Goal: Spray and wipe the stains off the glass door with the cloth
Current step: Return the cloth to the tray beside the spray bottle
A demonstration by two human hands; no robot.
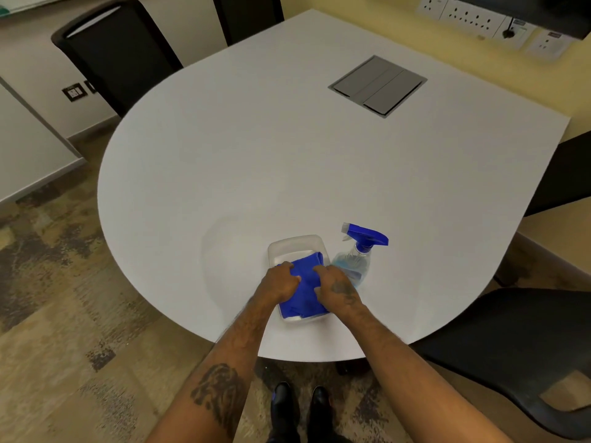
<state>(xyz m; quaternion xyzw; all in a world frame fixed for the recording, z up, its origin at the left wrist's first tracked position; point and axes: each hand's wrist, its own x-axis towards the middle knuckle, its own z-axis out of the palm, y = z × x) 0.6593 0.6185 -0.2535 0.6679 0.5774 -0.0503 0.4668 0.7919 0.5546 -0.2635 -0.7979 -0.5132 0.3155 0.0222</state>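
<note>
Bare forearms enter from the lower frame; left hand [283,282] and right hand [339,289] both grip the folded blue cloth [307,294] in a clear plastic tray [295,244], lower centre of the white rounded table [256,155]. Just to its right stands a clear spray bottle with a blue trigger [358,254], untouched. Judged stage: fetching supplies; spraying and wiping remain, and no glass door is in view.

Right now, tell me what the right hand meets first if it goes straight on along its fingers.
The right hand grips the cloth; its fingers point forward-left, so next would likely be the far rim of the tray, not the bottle beside it.
</note>
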